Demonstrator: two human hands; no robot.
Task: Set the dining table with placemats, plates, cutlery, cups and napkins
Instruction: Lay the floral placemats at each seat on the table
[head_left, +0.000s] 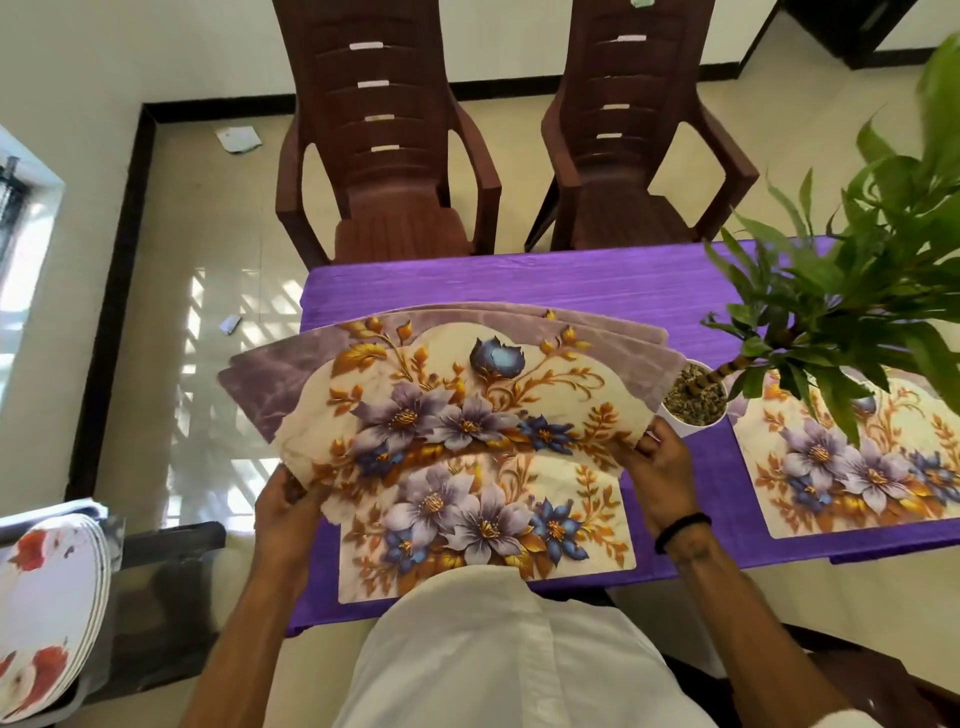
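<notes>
Both hands are holding up a fanned stack of floral placemats in cream, purple and gold (447, 395) over the near left end of the table with the purple cloth (519, 291). The left hand (283, 512) is pinching the stack's near left corner, fingers curled under the edge; the right hand (657, 467) is gripping the near right corner, thumb on top. Beneath the stack, one matching placemat already laid flat (488, 525) is sitting at the near edge, and another laid placemat (852, 467) is lying well to the right. The held stack is tilting up at its far side, its long axis running left to right across the table, the arched top edge pointing away toward the two brown plastic chairs (384, 156). The risk, I'd say: the mats are slipping apart in a fan, so a loose pinch could spill several at once. The stack's right corner is also just beside the white pot of the green leafy plant (693, 400), and a swing rightward could knock it. A stack of white plates with red flowers (47, 597) is waiting off to the left.
</notes>
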